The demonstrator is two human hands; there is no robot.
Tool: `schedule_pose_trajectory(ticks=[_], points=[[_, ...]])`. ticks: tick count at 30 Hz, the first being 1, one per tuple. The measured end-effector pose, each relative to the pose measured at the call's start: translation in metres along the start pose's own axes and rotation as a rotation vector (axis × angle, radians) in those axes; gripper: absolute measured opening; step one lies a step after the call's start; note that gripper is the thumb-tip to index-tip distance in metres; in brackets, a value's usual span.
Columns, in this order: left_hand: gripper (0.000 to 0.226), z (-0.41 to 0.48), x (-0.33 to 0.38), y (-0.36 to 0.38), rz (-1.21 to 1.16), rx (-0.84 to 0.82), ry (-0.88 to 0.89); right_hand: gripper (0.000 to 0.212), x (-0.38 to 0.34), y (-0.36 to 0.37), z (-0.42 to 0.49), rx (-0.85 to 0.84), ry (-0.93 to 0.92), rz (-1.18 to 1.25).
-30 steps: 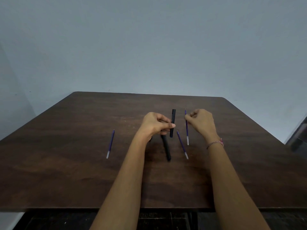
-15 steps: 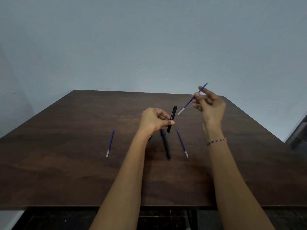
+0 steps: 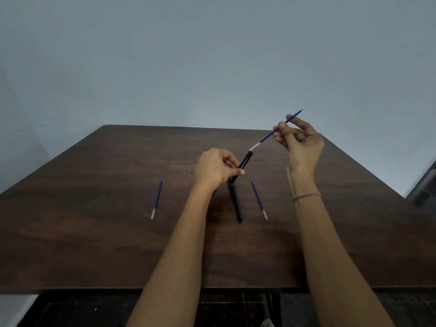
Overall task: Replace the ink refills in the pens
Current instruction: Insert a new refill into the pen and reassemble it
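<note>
My left hand (image 3: 215, 168) grips a black pen barrel (image 3: 244, 162), tilted with its open end up and to the right. My right hand (image 3: 299, 140) pinches a blue ink refill (image 3: 271, 134) near its writing tip; the refill's pale rear end touches the barrel's open mouth. A second black pen (image 3: 236, 202) lies on the table just below my left hand. Two more blue refills lie flat: one refill (image 3: 156, 198) to the left, another refill (image 3: 259, 198) to the right of the lying pen.
The dark wooden table (image 3: 94, 232) fills the view, its near edge low in the frame. A plain pale wall rises behind it. A dark floor shows under the table's front edge. A braided bracelet (image 3: 306, 196) circles my right wrist.
My right hand lifted a blue refill off the table, swung it up and brought its pale end to the barrel's mouth. My left hand tilted the barrel rightward.
</note>
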State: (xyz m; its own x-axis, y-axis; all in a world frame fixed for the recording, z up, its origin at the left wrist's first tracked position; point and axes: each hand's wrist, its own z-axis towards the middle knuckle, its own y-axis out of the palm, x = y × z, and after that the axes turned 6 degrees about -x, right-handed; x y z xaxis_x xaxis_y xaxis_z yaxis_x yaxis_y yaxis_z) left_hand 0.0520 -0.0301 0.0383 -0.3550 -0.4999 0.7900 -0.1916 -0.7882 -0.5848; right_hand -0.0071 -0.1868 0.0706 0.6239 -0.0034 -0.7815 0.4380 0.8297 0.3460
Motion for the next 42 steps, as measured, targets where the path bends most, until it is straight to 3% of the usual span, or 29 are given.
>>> schedule_pose_trajectory(ticks=[16, 22, 28, 42], points=[[0.023, -0.002, 0.002, -0.003, 0.164, -0.010, 0.013, 0.019, 0.008, -0.004, 0.003, -0.006, 0.005, -0.110], [0.025, -0.002, 0.002, -0.003, 0.117, 0.000, 0.032, 0.021, 0.015, -0.003, 0.003, -0.037, 0.031, -0.128], [0.025, 0.000, 0.002, -0.003, 0.048, 0.033, 0.033, 0.059, 0.021, 0.004, -0.005, -0.246, -0.045, -0.245], [0.022, -0.001, 0.001, -0.004, 0.041, 0.086, 0.038, 0.028, 0.032, 0.011, -0.008, -0.316, -0.057, -0.357]])
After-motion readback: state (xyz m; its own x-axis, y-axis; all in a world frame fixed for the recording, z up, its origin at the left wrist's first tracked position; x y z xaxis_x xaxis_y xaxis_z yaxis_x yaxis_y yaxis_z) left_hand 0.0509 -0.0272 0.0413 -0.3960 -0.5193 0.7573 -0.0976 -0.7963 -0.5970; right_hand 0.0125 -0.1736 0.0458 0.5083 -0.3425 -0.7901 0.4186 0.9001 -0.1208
